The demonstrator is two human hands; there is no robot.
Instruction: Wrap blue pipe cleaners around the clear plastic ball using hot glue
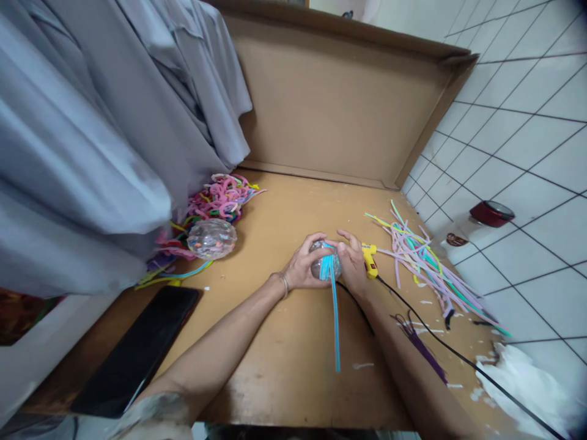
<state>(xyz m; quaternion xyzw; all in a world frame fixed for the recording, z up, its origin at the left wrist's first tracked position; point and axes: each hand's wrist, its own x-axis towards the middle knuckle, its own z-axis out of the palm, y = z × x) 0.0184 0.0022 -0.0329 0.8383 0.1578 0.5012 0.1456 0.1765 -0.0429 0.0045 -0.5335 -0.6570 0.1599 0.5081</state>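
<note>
Near the middle of the wooden table (275, 220), my left hand (306, 264) wraps round the left side of a small clear ball (317, 269). Blue strips (327, 267) lie over the ball's face, and one long blue end (336, 330) hangs down toward the table's front edge. My right hand (352, 263) is at the ball's right side, its thumb and fingers pressing the strip near the top while one finger sticks up. Just right of that hand lies a yellow glue gun (369, 261) with a black cord.
A larger clear ball (211, 239) sits left beside tangled pink pipe cleaners (227, 195). A black phone (137, 348) lies front left. Lilac and green pipe cleaners (422, 260), purple strands (424, 351) and a red-lidded jar (472, 226) are right. Cardboard (339, 104) stands behind; grey cloth (114, 122) hangs left.
</note>
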